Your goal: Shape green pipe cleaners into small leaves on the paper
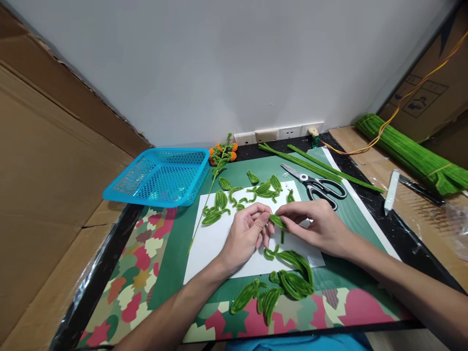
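Note:
Between my two hands is a green fuzzy pipe-cleaner leaf (278, 222), held above a white paper sheet (234, 258). My left hand (250, 229) pinches the leaf's left end between thumb and finger. The fingertips of my right hand (310, 222) grip its right side. A short green piece (282, 237) shows just below the leaf. Several similar leaves with curled stems lie behind my hands, such as a leaf (213, 217) on the left of the paper. Larger leaves (296, 284) lie nearer me, partly on the patterned mat.
A blue plastic basket (164, 178) stands at the back left, beside a stem with orange blossoms (221, 155). Scissors (314, 184) and loose green pipe cleaners (303, 163) lie at the back right. Farther right are a white tube (392, 192), a black-handled tool (420, 190) and a green bundle (413, 151).

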{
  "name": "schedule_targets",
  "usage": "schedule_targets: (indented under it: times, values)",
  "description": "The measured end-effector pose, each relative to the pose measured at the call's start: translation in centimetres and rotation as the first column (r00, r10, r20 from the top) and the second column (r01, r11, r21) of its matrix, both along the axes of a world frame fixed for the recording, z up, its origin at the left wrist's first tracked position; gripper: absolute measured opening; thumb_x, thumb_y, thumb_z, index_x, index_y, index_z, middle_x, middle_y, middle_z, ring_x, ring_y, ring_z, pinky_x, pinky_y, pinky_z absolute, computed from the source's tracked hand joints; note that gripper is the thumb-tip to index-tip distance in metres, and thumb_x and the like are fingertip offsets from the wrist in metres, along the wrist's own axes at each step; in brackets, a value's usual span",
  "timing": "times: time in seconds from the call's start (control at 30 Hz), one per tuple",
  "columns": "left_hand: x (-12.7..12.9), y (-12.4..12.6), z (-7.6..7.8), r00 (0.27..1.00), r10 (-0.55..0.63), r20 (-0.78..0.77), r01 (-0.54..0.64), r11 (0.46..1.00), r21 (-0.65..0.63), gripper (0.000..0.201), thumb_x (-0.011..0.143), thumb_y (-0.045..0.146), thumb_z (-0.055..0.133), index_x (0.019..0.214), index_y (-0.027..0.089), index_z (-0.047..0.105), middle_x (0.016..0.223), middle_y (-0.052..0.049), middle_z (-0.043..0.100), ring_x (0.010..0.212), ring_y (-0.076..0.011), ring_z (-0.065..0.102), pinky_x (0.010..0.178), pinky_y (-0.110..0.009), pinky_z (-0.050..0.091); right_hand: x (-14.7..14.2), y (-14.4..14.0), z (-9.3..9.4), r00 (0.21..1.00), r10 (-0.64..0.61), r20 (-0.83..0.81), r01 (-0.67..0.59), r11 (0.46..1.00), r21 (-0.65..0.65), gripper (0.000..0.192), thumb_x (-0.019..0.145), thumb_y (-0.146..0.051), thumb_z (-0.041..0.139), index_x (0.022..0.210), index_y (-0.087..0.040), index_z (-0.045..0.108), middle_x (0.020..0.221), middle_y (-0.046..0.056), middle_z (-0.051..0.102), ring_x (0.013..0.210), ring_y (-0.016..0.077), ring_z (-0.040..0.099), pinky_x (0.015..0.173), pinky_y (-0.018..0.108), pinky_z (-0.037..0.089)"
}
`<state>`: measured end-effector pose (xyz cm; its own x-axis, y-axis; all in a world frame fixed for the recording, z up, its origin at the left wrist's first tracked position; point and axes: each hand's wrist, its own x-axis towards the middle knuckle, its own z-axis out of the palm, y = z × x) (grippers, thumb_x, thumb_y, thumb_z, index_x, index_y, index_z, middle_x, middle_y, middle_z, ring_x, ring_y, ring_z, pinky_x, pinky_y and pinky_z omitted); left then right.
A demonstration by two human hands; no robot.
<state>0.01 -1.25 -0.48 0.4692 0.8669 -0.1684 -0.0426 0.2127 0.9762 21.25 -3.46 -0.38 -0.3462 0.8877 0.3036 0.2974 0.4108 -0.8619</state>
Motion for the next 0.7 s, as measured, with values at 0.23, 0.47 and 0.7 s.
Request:
schedule_targets:
  times: [0.23, 0.47, 0.7]
  values:
    - [-0.3, 0.0, -0.1, 0.997, -0.069, -0.035, 0.069, 0.998, 0.007, 0.034, 0.099, 0.049, 0.068, 0.102, 0.014, 0.066, 0.068, -0.001, 0.068, 0.043, -0.0078, 0.059, 0.038, -0.015, 0.037, 0.0, -0.3, 0.3, 0.999, -0.043, 0.031, 0.04, 0.994, 0.102, 0.017, 0.099, -0.021, 0.063, 0.106, -0.021, 0.078, 0.085, 0.004, 0.08, 0.066, 0.016, 0.073, 0.054, 0.023, 0.057]
    - [-0.2, 0.1, 0.0, 0.997, -0.068, -0.035, 0.068, 0.998, 0.008, 0.033, 0.1, 0.049, 0.067, 0.101, 0.016, 0.064, 0.07, 0.001, 0.066, 0.044, -0.0074, 0.059, 0.037, -0.014, 0.034, 0.1, -0.2, 0.6, 0.995, -0.043, 0.085, 0.037, 0.997, 0.07, 0.017, 0.101, -0.026, 0.061, 0.103, -0.021, 0.077, 0.075, 0.001, 0.077, 0.055, 0.0131, 0.066, 0.05, 0.022, 0.05]
    - [0.0, 0.0, 0.1, 0.999, -0.034, 0.013, 0.035, 0.999, -0.008, 0.031, 0.098, 0.046, 0.07, 0.101, 0.016, 0.063, 0.072, 0.001, 0.067, 0.044, -0.0067, 0.058, 0.036, -0.014, 0.036, 0.0, -0.2, 1.1, 0.995, -0.08, 0.066, 0.064, 0.975, 0.211, 0.016, 0.102, -0.02, 0.059, 0.105, -0.022, 0.074, 0.091, 0.005, 0.08, 0.073, 0.0177, 0.073, 0.066, 0.028, 0.056]
